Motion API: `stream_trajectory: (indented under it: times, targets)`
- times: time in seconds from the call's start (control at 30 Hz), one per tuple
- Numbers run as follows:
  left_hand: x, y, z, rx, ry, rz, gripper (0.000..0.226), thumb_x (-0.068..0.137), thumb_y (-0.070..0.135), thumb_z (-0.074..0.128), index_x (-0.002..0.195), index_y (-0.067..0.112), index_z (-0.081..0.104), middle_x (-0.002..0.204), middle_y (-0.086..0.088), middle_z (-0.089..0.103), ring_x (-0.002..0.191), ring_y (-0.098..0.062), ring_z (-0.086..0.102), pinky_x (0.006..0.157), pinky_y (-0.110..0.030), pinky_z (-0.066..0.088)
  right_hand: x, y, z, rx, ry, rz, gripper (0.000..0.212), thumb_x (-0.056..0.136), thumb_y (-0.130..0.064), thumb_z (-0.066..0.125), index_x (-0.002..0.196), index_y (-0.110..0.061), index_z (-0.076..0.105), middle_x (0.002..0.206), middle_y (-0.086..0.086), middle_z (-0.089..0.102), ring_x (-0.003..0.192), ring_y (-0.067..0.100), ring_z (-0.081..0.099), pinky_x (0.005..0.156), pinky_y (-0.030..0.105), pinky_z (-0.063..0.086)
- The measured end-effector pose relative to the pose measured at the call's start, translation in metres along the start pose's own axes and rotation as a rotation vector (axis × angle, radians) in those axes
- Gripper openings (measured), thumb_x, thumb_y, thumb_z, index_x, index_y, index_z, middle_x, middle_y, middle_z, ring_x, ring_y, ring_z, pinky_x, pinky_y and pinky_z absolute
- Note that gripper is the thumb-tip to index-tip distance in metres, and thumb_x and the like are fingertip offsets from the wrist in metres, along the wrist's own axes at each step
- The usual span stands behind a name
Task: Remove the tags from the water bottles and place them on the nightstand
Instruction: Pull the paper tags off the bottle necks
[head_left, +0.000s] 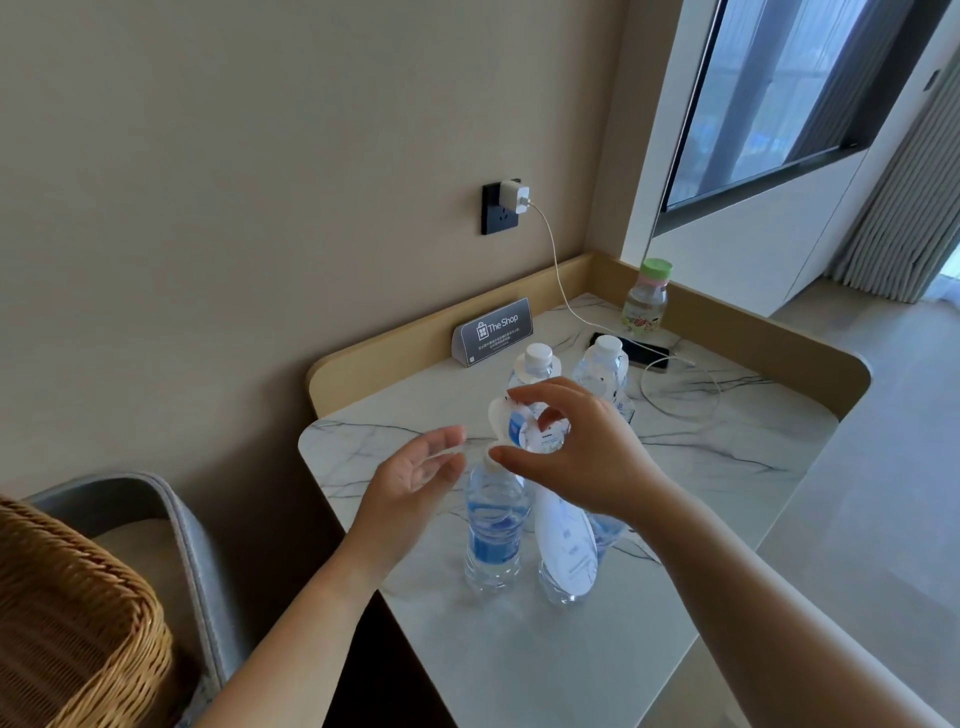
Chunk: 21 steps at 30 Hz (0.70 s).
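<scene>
Several clear water bottles with blue labels stand on the marble nightstand (701, 519). The near-left bottle (493, 530) sits just below my hands. Beside it, the near-right bottle (566, 571) has a long white tag (563, 545) hanging down its front. Two more bottles, the far-left bottle (537, 364) and the far-right bottle (602, 364), stand behind. My right hand (576, 447) pinches a white neck tag (506, 423) between thumb and forefinger above the near-left bottle's cap. To the left of that cap my left hand (415, 478) hovers with fingers spread and nothing in it.
A grey "The Shop" sign (493, 330) leans on the wooden back rim. A phone (644, 353) charges by a white cable (566, 296) from a wall plug. A green-capped bottle (647, 299) stands in the back corner. A wicker basket (67, 623) and a grey chair (171, 525) are at the left.
</scene>
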<state>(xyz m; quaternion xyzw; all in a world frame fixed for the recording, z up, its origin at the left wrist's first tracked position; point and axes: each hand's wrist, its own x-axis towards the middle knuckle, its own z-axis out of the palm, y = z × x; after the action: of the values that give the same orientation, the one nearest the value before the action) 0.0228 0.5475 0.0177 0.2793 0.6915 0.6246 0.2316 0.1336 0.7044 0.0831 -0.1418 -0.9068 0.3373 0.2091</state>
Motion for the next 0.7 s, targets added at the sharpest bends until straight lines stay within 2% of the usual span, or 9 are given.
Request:
stream_trajectory:
  times: [0.13,0.23,0.4,0.5,0.67,0.7]
  targets:
    - [0.009,0.024,-0.002,0.015,0.051,0.091,0.047,0.074,0.053,0.062,0.116,0.033,0.062,0.116,0.022,0.065,0.111,0.005,0.058,0.095,-0.023,0.045,-0.001,-0.001,-0.025,-0.008,0.049,-0.028,0.061,0.066,-0.051,0.075,0.12,-0.028,0.059,0.108,-0.018,0.056,0.085,-0.006,0.055,0.067,0.001,0.039]
    - [0.016,0.043,0.008,-0.001,0.058,0.166,0.031,0.079,0.046,0.063,0.108,0.036,0.065,0.113,0.019,0.067,0.111,-0.001,0.06,0.095,-0.028,0.045,-0.003,0.008,-0.046,-0.017,0.09,-0.015,0.062,0.064,-0.055,0.072,0.119,-0.029,0.059,0.109,-0.017,0.057,0.087,-0.004,0.057,0.068,0.006,0.041]
    - [0.024,0.064,0.04,-0.034,0.059,0.245,0.021,0.087,0.033,0.063,0.108,0.034,0.066,0.11,0.013,0.069,0.106,-0.003,0.062,0.091,-0.026,0.045,-0.011,0.047,-0.074,-0.015,0.12,0.048,0.062,0.062,-0.057,0.071,0.117,-0.031,0.06,0.108,-0.02,0.057,0.085,-0.005,0.058,0.066,0.006,0.041]
    - [0.029,0.073,0.062,0.028,0.024,0.252,0.018,0.086,0.038,0.061,0.103,0.042,0.066,0.11,0.017,0.068,0.107,0.0,0.061,0.088,-0.024,0.044,-0.014,0.085,-0.085,-0.016,0.093,0.099,0.063,0.062,-0.057,0.072,0.117,-0.03,0.06,0.109,-0.017,0.058,0.085,-0.003,0.058,0.069,0.01,0.041]
    - [0.042,0.085,0.102,0.189,0.018,0.24,0.03,0.084,0.047,0.061,0.111,0.035,0.064,0.118,0.019,0.065,0.113,0.005,0.056,0.085,-0.009,0.044,-0.014,0.159,-0.09,-0.049,-0.047,0.15,0.064,0.063,-0.058,0.074,0.119,-0.029,0.058,0.11,-0.016,0.057,0.087,-0.002,0.056,0.068,0.012,0.039]
    - [0.045,0.086,0.11,0.221,0.025,0.227,0.031,0.084,0.048,0.061,0.111,0.035,0.063,0.118,0.019,0.064,0.114,0.005,0.056,0.086,-0.01,0.044,-0.012,0.173,-0.089,-0.058,-0.086,0.152,0.066,0.063,-0.059,0.074,0.12,-0.029,0.058,0.111,-0.016,0.056,0.088,0.0,0.056,0.068,0.013,0.039]
